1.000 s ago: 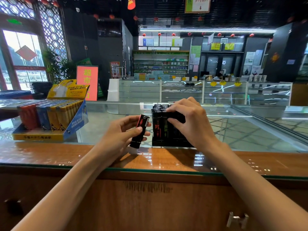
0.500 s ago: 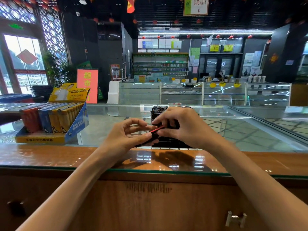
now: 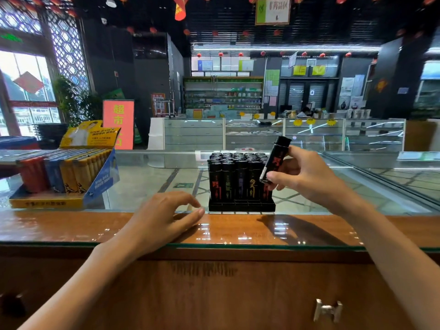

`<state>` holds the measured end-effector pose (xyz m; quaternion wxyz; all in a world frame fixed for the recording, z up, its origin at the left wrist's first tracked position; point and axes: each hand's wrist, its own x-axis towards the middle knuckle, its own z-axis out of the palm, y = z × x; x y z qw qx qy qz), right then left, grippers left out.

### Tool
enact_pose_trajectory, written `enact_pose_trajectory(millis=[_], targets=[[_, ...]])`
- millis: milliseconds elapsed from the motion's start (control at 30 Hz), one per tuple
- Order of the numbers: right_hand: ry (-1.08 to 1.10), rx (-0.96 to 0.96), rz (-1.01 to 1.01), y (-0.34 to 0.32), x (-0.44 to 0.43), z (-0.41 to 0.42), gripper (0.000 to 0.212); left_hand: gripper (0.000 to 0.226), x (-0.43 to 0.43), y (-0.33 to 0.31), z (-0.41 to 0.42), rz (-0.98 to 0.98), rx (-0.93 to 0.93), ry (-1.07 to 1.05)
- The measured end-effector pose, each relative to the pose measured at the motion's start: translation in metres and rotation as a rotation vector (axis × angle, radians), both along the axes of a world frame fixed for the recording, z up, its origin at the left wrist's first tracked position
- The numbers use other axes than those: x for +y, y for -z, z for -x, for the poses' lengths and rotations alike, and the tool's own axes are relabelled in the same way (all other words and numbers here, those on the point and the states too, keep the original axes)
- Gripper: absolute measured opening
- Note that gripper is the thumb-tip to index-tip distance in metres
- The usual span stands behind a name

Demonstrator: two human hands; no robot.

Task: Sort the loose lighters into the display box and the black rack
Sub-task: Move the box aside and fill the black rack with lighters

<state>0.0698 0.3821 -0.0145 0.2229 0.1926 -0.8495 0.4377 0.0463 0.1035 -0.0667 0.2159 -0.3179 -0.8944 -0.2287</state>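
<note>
moved: one lighter [image 3: 275, 163], left to right hand [image 3: 307, 177], pinched at black rack [image 3: 241, 207]
left hand [image 3: 162, 220]: empty, fingers loose
front row: five lighters [image 3: 240, 184]

Daylight pours through the window [image 3: 26, 91] far left of the black rack [image 3: 241, 206] and blows out white there, while a strip light [image 3: 285, 47] glows high behind the rack under a dark ceiling [image 3: 238, 25], leaving the scene moderately bright. The glossy tabletop [image 3: 71, 225] in front of the rack carries small white glare patches and a soft dark shadow below the right hand [image 3: 307, 177]. The rack is sharp, the shelves [image 3: 223, 96] far behind it look soft, and the wide lens bows straight lines toward the edges.
</note>
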Motion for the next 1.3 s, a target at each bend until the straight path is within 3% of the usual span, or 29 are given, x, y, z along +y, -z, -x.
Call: enact_pose_trajectory(millis=[167,300,433,600,767,967,1300], targets=[[-0.055,-0.063,0.13,-0.005,-0.003,0.003,0.017,0.03,-0.001,0.001,0.002,0.041,-0.034,0.009],[-0.083,-0.07,0.139,-0.008,-0.005,0.005,0.028,0.031,-0.001,0.001,0.003,0.057,-0.052,0.007],[-0.086,-0.041,0.096,-0.008,-0.004,0.005,0.021,0.029,-0.001,0.002,0.005,0.065,-0.06,-0.004],[-0.115,-0.063,0.213,-0.011,-0.006,0.008,0.014,0.03,-0.002,0.003,0.004,0.075,-0.072,-0.011],[-0.168,-0.101,0.245,-0.016,-0.013,0.009,0.022,0.03,-0.001,0.003,0.004,0.075,-0.069,-0.011],[-0.094,-0.048,0.18,-0.019,-0.025,0.015,0.025,0.029,-0.002,0.003,0.004,0.065,-0.075,-0.009],[0.015,0.105,-0.134,-0.01,-0.061,0.023,0.024,0.03,-0.001,0.004,0.004,0.074,-0.074,-0.02]])
